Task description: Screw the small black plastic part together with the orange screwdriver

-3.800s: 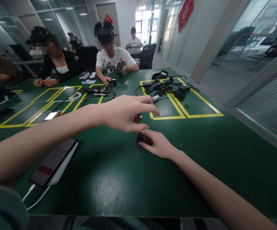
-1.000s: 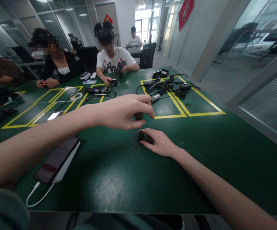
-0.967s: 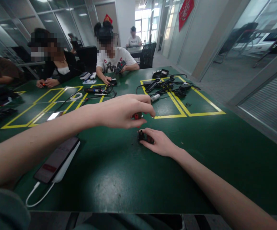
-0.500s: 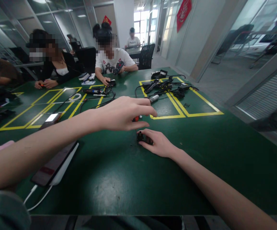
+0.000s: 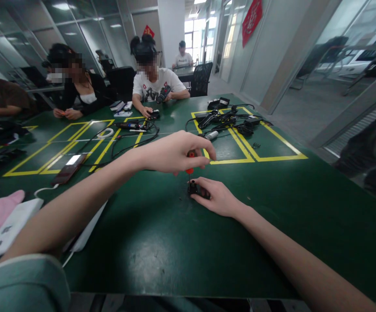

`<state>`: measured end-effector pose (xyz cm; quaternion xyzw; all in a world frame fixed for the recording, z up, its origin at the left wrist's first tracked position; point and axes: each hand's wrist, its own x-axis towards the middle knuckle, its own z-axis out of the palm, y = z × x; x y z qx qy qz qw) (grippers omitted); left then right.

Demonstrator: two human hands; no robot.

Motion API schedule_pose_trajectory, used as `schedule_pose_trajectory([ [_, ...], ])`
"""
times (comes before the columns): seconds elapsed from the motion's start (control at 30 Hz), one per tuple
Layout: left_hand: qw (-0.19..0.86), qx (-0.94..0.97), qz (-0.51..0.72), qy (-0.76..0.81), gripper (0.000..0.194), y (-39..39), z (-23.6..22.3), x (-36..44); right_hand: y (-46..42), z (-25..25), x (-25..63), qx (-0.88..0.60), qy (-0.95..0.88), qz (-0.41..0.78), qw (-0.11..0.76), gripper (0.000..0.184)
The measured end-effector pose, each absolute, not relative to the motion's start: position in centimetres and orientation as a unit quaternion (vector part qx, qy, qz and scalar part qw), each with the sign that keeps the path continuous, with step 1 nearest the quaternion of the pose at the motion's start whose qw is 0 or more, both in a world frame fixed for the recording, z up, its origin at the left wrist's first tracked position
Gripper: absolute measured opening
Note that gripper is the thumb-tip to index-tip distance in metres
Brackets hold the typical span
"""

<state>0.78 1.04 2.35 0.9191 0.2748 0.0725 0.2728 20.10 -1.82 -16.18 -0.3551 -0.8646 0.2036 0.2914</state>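
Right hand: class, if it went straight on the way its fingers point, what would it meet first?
The right hand would first meet the small black part that it already seems to touch. The red-handled screwdriver in the left hand looks close to that line, though depth is unclear.

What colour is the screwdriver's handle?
The handle is red with black, seen best in the head view.

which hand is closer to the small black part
Right: your right hand holds the small black part at the table; your left hand is above it, on the screwdriver.
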Motion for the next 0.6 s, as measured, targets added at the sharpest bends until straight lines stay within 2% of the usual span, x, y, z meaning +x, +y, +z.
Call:
schedule_pose_trajectory([
  [0.1, 0.385, 0.867, 0.07, 0.307, 0.037, 0.9, 2.3, 0.9, -1.8, -16.2, 20.1, -0.355, -0.865, 0.202, 0.291, 0.026],
  [0.2, 0.442, 0.834, 0.066, 0.323, 0.06, 0.9, 2.4, 0.5, -1.7, -16.4, 20.1, -0.352, -0.867, 0.196, 0.294, 0.025],
  [0.3, 0.516, 0.784, 0.081, 0.336, 0.07, 1.1, 1.6, 0.2, -1.6, -16.5, 20.1, -0.349, -0.868, 0.193, 0.297, 0.021],
  [0.4, 0.599, 0.706, 0.148, 0.348, 0.067, 1.4, 0.1, 0.0, -1.5, -16.6, 20.1, -0.338, -0.87, 0.196, 0.3, 0.019],
  [0.6, 0.722, 0.586, 0.241, 0.277, 0.04, 1.4, -2.2, -0.7, -1.5, -16.4, 20.1, -0.335, -0.87, 0.203, 0.3, 0.02],
])
